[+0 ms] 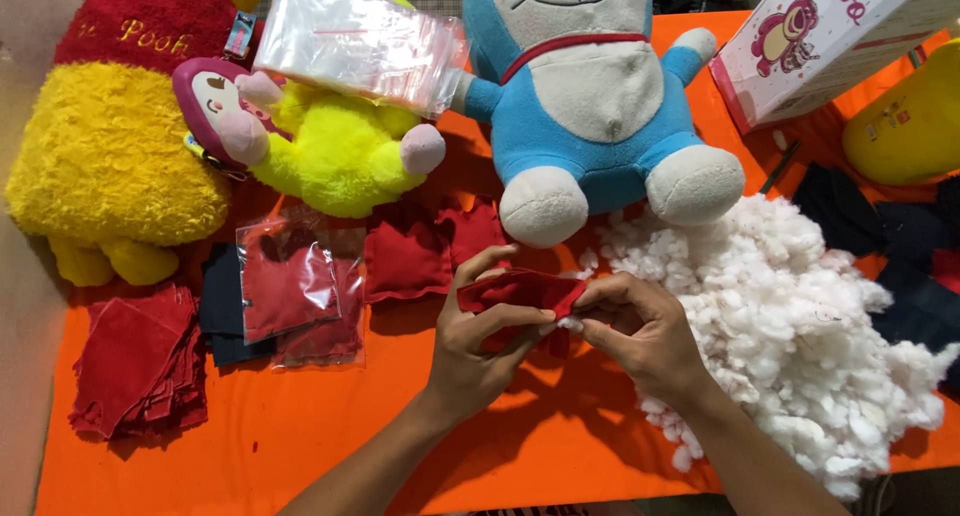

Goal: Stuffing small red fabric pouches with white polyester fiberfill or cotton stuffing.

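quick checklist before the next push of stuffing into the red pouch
1. Left hand has a hold on the red fabric pouch: ok.
2. Right hand fingers sit at the pouch's edge with a bit of white stuffing pinched there: ok.
3. How full the pouch is: cannot tell, the inside is hidden.
4. White stuffing pile lies right beside the right hand: ok.
5. Finished red pouches lie apart from the hands, behind them: ok.
6. Stack of flat red fabric pieces waits at the left on the orange table: ok.
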